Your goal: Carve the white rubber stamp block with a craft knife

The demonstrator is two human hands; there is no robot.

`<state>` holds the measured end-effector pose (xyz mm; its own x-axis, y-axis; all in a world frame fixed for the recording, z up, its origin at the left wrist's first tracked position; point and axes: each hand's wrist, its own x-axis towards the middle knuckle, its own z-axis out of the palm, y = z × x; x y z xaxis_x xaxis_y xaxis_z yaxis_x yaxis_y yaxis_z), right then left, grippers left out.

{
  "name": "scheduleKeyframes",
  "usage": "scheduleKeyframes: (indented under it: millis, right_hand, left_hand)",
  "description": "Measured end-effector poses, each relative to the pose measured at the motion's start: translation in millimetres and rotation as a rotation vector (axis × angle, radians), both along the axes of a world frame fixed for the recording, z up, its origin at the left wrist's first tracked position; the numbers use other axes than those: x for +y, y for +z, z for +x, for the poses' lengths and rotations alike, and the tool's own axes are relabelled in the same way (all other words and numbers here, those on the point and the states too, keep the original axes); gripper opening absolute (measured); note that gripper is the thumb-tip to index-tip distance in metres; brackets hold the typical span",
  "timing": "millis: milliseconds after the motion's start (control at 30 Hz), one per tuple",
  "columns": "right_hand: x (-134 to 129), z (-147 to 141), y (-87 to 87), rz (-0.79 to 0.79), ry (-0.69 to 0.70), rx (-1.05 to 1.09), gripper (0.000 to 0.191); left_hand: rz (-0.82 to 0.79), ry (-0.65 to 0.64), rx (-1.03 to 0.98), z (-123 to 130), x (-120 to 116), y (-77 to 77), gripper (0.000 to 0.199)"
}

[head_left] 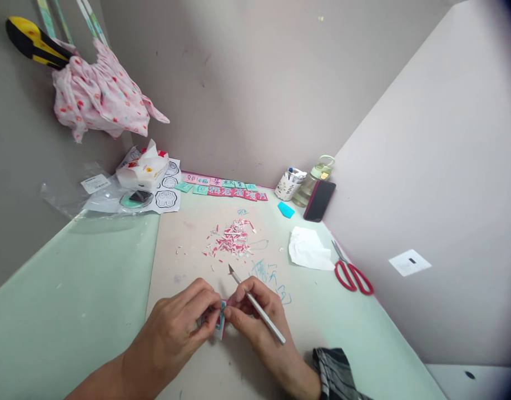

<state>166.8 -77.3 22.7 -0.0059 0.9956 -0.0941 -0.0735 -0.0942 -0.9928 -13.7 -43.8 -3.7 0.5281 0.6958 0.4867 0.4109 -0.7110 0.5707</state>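
My left hand [184,314] is closed in a pinch on a small carved tile [219,328] with blue marks and a thin red edge, held over the board. Fingers cover much of that tile. A slim silver craft knife [259,309] rests in my right hand [261,316], its blade pointing up and away to the left. The thumb and fingertip of this hand also touch the tile's right edge. Beyond both hands lies a heap of red and white shavings [234,238].
Carved pink and green tiles [226,191] line the board's far edge. At right are red-handled scissors [353,276], a crumpled tissue [308,248], a phone [320,201], a bottle [307,186] and a patterned cup [289,184]. A tissue pack [142,169] sits on printed sheets, far left.
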Motion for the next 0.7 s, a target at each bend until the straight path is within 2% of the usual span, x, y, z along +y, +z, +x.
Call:
scheduleKeyframes:
  millis: [167,267,333,433,500,700]
  right_hand:
    - [6,6,4.0,-0.018,-0.042,0.038,0.031]
    - [7,10,7.6,-0.029,-0.035,0.07,0.03]
    - [7,12,9.3,-0.04,-0.009,0.091,0.03]
    - [5,12,10.0,-0.041,0.006,0.109,0.03]
    - [4,12,10.8,-0.036,0.008,0.107,0.03]
    - [2,13,14.6,-0.001,0.03,0.119,0.028]
  left_hand:
    - [-0.317,-0.065,-0.123,-2,2,4.7,0.017]
    - [-0.427,0.088,-0.22,-8,5,13.0,0.008]
    - [-0.531,0.126,-0.224,-13,9,16.1,0.016]
    - [-0.804,-0.046,-0.17,-15,12,14.8,0.02]
    - [-0.922,-0.137,-0.193,-15,12,11.4,0.022]
    - [-0.977,-0.178,-0.3,-12,12,3.3,0.031]
